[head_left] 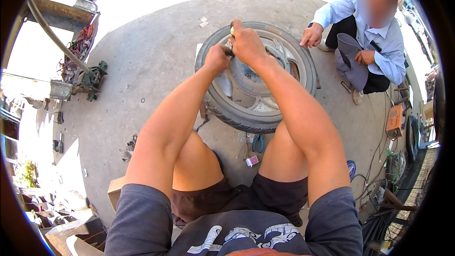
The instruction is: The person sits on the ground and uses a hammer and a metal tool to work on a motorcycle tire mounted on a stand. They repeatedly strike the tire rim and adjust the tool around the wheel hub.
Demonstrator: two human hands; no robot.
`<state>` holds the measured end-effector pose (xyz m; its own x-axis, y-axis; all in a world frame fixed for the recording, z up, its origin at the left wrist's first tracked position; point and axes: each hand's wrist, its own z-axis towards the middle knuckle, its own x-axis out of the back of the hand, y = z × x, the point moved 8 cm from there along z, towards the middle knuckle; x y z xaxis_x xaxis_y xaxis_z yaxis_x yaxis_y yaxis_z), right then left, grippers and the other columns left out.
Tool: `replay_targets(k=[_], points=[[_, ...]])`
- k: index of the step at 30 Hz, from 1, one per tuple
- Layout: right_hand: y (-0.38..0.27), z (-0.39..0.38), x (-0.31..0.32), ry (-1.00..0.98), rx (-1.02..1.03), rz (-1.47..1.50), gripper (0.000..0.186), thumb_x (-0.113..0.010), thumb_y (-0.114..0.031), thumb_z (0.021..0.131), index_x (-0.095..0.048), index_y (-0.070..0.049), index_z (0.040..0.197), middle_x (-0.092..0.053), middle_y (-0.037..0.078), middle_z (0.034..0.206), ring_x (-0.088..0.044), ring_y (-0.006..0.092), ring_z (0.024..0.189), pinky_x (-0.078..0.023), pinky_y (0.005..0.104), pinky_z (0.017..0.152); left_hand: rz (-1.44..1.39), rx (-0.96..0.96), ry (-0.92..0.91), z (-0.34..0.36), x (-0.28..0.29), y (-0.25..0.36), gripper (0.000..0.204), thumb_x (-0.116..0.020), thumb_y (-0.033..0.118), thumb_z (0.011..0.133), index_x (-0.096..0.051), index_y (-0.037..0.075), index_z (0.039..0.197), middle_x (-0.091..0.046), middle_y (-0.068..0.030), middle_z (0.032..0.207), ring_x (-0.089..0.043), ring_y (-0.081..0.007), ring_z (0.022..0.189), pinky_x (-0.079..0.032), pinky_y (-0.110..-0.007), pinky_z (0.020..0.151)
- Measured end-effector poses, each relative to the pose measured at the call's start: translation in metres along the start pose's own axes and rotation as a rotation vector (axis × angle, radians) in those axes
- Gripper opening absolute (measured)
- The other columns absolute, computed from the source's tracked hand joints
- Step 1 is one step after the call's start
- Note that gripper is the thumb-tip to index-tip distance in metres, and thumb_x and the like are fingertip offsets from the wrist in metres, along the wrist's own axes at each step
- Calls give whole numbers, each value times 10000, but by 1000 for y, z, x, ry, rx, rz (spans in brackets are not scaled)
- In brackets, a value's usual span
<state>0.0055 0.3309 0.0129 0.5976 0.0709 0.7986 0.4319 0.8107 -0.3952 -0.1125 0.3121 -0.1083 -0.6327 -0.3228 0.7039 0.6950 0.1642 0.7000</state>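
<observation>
A wheel with a black tyre (246,124) and a grey spoked rim (262,104) lies in front of my knees. My right hand (247,43) is closed over the wheel's far left part, round a small tool or part of which only a yellowish bit (232,32) shows. Just below and to its left, my left hand (218,59) is closed too, its fingers against something dark at the tyre's left side. The two hands nearly touch, and they hide most of what is between them.
A person (386,47) in a light blue shirt squats at the right, one hand near the tyre, the other holding a grey cap (350,61). Blue-handled pliers (258,143) and a small pink-and-white box (252,161) lie between my feet. An orange box (394,121) and cables are at the right.
</observation>
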Motion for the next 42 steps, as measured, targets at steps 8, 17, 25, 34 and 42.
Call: replay_targets(k=[8, 17, 25, 34, 42], points=[[2, 3, 0, 0, -20, -52, 325, -698, -162, 903, -490, 21, 1072, -694, 282, 814, -698, 466, 844, -551, 539, 777, -124, -92, 42, -8, 22, 18, 228, -710, 81, 819, -781, 39, 1031, -759, -187, 979, -731, -301, 933, -550, -394, 848], [-9, 4, 2, 32, -93, -70, 345, -726, -221, 897, -547, 20, 1068, -707, 269, 835, -713, 442, 856, -575, 503, 784, -196, -97, 160, -20, 44, 39, 205, -727, 153, 850, -754, -27, 944, -747, -205, 874, -721, -252, 790, -536, -398, 753], [-14, -1, 20, -2, 23, -23, 241, -692, -131, 877, -633, 18, 1057, -708, 269, 847, -695, 447, 908, -542, 518, 820, -176, -102, 173, -17, 29, 44, 175, -682, 126, 833, -754, -20, 898, -693, -282, 850, -728, -372, 785, -527, -440, 713], [-14, 1, 19, -94, 12, -42, 187, -696, -91, 855, -630, 20, 990, -710, 255, 856, -695, 436, 898, -537, 522, 816, -186, -29, 123, -22, 23, 36, 225, -723, 159, 826, -765, -14, 965, -731, -242, 881, -739, -324, 818, -533, -413, 767], [1, 2, 25, 0, -12, -73, 315, -777, -237, 861, -617, -2, 997, -708, 232, 823, -697, 429, 877, -536, 514, 794, -80, -36, 84, -19, 23, 32, 300, -700, 87, 812, -772, 48, 1101, -754, -171, 1098, -707, -328, 1022, -533, -412, 933]])
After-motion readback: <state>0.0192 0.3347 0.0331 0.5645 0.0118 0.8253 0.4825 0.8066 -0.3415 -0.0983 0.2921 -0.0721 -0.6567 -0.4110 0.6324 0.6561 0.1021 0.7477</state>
